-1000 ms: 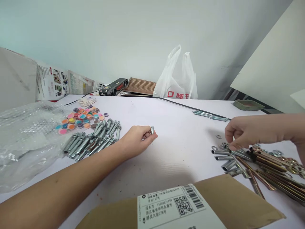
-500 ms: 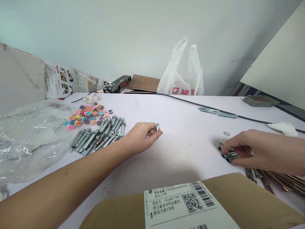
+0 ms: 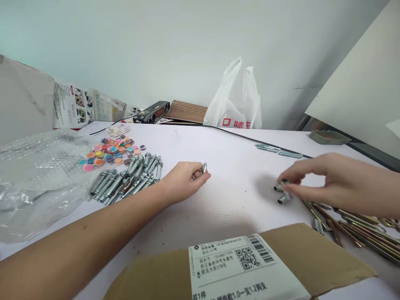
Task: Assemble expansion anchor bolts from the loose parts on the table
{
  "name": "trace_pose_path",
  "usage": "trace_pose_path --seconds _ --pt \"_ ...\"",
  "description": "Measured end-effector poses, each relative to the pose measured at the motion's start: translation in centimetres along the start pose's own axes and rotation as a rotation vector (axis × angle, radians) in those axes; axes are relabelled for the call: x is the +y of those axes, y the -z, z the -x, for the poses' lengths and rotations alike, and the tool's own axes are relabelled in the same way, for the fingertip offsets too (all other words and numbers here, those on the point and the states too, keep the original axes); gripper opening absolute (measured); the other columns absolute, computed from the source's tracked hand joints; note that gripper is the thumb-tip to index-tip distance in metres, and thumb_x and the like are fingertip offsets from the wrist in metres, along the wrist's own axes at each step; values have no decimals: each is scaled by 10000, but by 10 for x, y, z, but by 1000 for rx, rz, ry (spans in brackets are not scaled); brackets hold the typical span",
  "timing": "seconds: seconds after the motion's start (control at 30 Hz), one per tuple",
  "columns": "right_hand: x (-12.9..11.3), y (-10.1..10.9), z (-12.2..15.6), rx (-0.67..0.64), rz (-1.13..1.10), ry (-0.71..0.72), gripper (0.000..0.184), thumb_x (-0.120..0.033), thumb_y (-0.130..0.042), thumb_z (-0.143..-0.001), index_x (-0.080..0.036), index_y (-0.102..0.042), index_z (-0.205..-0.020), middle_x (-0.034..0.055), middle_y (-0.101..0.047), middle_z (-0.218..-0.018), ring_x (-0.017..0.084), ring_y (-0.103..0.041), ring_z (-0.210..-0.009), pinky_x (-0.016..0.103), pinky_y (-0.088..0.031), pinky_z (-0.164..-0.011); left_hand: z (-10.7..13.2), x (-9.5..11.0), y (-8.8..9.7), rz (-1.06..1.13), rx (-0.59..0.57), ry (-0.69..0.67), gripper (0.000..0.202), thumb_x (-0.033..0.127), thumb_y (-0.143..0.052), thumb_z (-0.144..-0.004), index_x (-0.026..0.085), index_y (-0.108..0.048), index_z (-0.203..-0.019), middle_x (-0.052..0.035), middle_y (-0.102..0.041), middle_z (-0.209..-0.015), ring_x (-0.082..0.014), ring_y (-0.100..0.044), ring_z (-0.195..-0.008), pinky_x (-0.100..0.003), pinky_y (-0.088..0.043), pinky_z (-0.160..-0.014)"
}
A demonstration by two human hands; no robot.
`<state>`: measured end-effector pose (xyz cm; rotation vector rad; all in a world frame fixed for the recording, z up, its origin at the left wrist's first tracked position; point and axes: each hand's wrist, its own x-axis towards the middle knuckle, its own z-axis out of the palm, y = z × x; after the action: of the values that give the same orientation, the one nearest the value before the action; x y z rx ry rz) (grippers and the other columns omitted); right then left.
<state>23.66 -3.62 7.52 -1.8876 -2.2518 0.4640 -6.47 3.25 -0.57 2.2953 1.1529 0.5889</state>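
Head view: one person works seated at a white worktop [image 3: 237, 196].
Left hand [image 3: 184, 181]: rests on the worktop at centre, fingers curled, pinching a short bolt [image 3: 204, 168] upright between thumb and forefinger.
Right hand [image 3: 328, 181]: hovers low at the right, fingertips pressed together on a small metal sleeve [image 3: 283, 189]; a second sleeve [image 3: 282, 199] lies just beneath.
Handling, judged: sleeves are small, stiff steel tubes, light, smooth, likely to roll or slip; best pinched across the mid-length.
Loose stock, right: long brass-coloured rods [image 3: 350, 227] lie heaped near the right hand.
Loose stock, left: finished anchor bolts [image 3: 128, 181] lie in rows, coloured discs [image 3: 109, 152] beyond them.
Containers: cardboard box [image 3: 300, 260] at near edge, contents hidden; white plastic bag [image 3: 234, 104] far, contents not visible; green tray [image 3: 326, 136] far right, contents unclear; clear bubble wrap [image 3: 34, 179] left.
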Motion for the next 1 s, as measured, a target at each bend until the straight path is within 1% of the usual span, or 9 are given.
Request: trace_pose_path --seconds 0.07,0.13,0.2,0.27,0.37,0.57,0.77,0.9,1.0 --pt "-20 3 -13 -81 -128 55 301 -523 -551 -827 -259 -691 -862 35 -624 -726 147 -553 -620 268 -425 -536 0 0 0 19 -6 13 281 402 -477 -849 175 -626 -780 24 -542 -601 -115 -469 -558 -253 -344 -560" --pt "-41 -3 -32 -43 -334 81 337 -520 -534 -848 -220 -680 -899 29 -618 -710 140 -552 -619 261 -425 -538 0 0 1 36 -16 28 276 403 -486 -842 173 -631 -793 17 -568 -622 -119 -488 -571 -251 -350 -559" --pt "-59 -15 -53 -34 -578 114 316 -478 -568 -845 -184 -672 -897 58 -664 -850 151 -599 -769 274 -484 -704 1 0 1 43 -21 36 280 406 -486 -842 171 -632 -798 18 -562 -613 -118 -482 -564 -250 -352 -554" --pt "-73 -28 -71 -57 -756 132 300 -451 -588 -841 -164 -668 -880 81 -673 -926 148 -598 -825 293 -486 -801 1 0 1 46 -22 32 278 405 -487 -842 171 -632 -803 25 -548 -599 -111 -462 -550 -248 -353 -553" --pt "-84 -45 -86 -52 -845 140 298 -437 -596 -841 -148 -667 -852 87 -669 -884 134 -575 -775 288 -483 -777 1 -2 0 55 -17 24 263 397 -493 -840 172 -618 -788 31 -548 -601 -101 -449 -541 -246 -352 -552" --pt "-89 -59 -95 -54 -830 202 309 -447 -587 -848 -145 -650 -872 69 -653 -805 137 -565 -736 292 -471 -738 -3 -4 -2 74 -10 17 317 399 -505 -830 174 -474 -609 40 -501 -550 -87 -412 -501 -241 -314 -507" --pt "-91 -58 -95 17 -758 247 288 -426 -557 -870 -150 -638 -893 48 -667 -806 128 -578 -738 260 -463 -694 -3 -5 -2 80 -21 6 288 398 -499 -837 173 -514 -658 41 -509 -565 -90 -424 -521 -244 -338 -527" --pt "-92 -55 -91 110 -508 315 250 -351 -487 -900 -181 -623 -1023 46 -675 -905 163 -598 -793 274 -436 -636 -3 -5 -1 69 -14 -1 293 384 -500 -835 175 -488 -630 42 -515 -556 -88 -424 -510 -245 -335 -530" --pt "-89 -52 -89 146 -273 465 258 -258 -471 -879 -227 -660 -1051 21 -663 -1034 193 -589 -920 295 -432 -704 -3 -4 -1 66 -12 6 301 385 -501 -832 176 -469 -618 40 -517 -555 -89 -427 -508 -244 -328 -522"
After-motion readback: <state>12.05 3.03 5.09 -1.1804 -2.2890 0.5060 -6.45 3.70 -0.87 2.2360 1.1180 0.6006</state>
